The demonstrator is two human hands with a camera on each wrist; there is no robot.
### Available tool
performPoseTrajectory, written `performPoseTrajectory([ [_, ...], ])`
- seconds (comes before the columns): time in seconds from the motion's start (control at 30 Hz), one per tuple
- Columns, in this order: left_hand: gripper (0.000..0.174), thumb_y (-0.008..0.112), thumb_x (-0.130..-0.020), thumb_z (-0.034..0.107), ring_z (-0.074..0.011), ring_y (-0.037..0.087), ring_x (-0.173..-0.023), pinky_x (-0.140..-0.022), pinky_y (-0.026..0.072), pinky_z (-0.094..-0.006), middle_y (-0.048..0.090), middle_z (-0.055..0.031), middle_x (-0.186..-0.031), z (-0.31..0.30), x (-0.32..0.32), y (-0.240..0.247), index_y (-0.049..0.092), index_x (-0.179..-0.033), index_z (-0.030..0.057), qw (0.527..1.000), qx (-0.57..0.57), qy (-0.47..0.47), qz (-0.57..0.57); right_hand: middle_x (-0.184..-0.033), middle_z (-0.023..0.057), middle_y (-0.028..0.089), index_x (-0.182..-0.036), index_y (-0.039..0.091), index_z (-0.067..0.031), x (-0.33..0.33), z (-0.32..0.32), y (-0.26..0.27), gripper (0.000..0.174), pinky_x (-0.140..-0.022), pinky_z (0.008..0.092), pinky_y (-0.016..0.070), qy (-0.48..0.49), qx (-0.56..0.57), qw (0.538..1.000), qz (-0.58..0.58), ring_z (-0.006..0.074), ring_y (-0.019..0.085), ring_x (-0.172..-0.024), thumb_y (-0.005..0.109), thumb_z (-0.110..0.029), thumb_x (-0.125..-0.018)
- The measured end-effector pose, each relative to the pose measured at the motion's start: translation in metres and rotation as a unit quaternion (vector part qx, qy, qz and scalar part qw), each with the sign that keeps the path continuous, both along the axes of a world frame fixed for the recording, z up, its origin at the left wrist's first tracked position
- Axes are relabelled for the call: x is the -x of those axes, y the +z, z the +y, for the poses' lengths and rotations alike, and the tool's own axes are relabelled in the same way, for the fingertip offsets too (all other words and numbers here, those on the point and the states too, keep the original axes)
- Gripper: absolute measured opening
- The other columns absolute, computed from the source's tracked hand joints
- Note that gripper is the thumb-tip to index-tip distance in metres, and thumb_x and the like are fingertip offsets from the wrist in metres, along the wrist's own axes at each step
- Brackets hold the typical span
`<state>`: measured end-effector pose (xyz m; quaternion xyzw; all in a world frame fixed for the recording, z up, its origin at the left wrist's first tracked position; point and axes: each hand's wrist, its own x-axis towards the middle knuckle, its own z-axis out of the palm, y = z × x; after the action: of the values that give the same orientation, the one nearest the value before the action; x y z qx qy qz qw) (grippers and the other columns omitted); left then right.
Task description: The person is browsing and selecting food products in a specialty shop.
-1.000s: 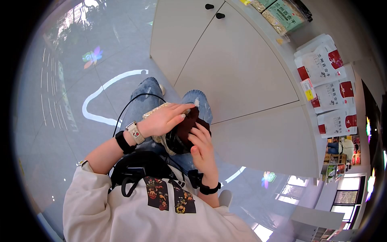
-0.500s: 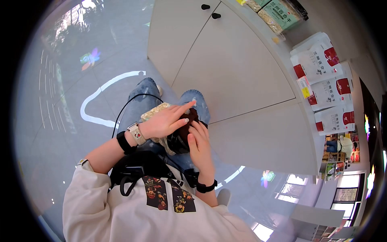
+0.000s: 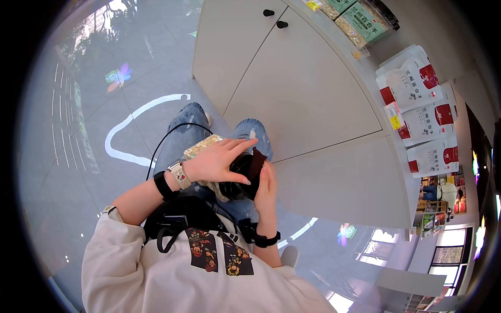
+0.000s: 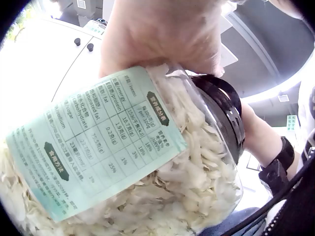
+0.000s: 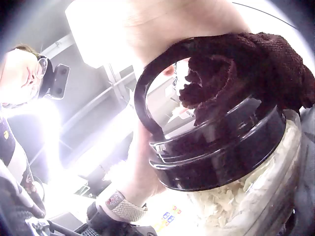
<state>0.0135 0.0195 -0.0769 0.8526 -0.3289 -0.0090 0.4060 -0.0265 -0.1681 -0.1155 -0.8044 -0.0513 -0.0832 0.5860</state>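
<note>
A clear plastic jar [image 4: 202, 157] of pale dried flakes, with a teal nutrition label [image 4: 98, 147], lies on the person's lap, its black lid [image 5: 221, 152] toward the right hand. Across the jar rests the left hand [image 3: 211, 160], fingers extended and thumb spread beside the lid. The right hand [image 3: 266, 190] holds a dark maroon cloth [image 3: 257, 164] against the lid end. In the right wrist view the cloth bunches over the lid, next to the looped black handle [image 5: 142, 103]; the right fingertips are mostly hidden there.
Pale cabinet doors [image 3: 308, 94] stand close in front of the knees. On the shelf above are white and red pouches [image 3: 428, 122] and similar teal-labelled jars [image 3: 362, 23]. A black cable [image 3: 156, 151] loops over the leg.
The right hand has turned and shifted around the lid end, carrying the cloth, which now stands up along the lid's edge. More black lid shows. The left hand stays on the jar, its thumb slightly lower.
</note>
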Motion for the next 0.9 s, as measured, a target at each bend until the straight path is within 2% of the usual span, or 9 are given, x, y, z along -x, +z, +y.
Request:
performPoseTrajectory([
  [0.2,0.097,0.066,-0.062,0.058,-0.0407,0.036,-0.117,-0.097,0.0319,-0.044,0.034,-0.0241,-0.131,0.001,0.002,0.004,0.025,-0.137,0.0123,1.0,-0.028,-0.01,0.0,-0.11,0.017,0.052,-0.104,0.052,0.0066,0.0,0.001,-0.003,0.03,-0.091,0.032,0.0346,-0.021,-0.073,0.997,0.032,0.0273,0.049,-0.103,0.038,-0.018,-0.093],
  [0.5,0.102,0.067,-0.057,0.061,-0.0425,0.036,-0.117,-0.097,0.0316,-0.0446,0.033,-0.0271,-0.13,0.003,0.002,0.004,0.025,-0.137,0.013,0.999,-0.038,-0.033,-0.019,-0.099,0.0146,0.053,-0.099,0.051,0.0061,0.0,0.003,0.006,0.024,-0.082,0.0292,0.0381,-0.05,-0.027,0.998,0.027,0.0252,0.051,-0.09,0.043,-0.015,-0.091],
  [0.9,0.105,0.073,-0.053,0.058,-0.0431,0.034,-0.119,-0.096,0.0327,-0.0449,0.031,-0.0272,-0.132,0.005,0.004,0.009,0.027,-0.136,0.0118,0.997,-0.048,-0.046,-0.029,-0.1,0.0135,0.054,-0.099,0.052,0.005,-0.003,-0.005,-0.005,0.025,-0.084,0.0287,0.0376,-0.034,-0.072,0.994,0.073,0.0235,0.051,-0.093,0.042,-0.017,-0.092],
])
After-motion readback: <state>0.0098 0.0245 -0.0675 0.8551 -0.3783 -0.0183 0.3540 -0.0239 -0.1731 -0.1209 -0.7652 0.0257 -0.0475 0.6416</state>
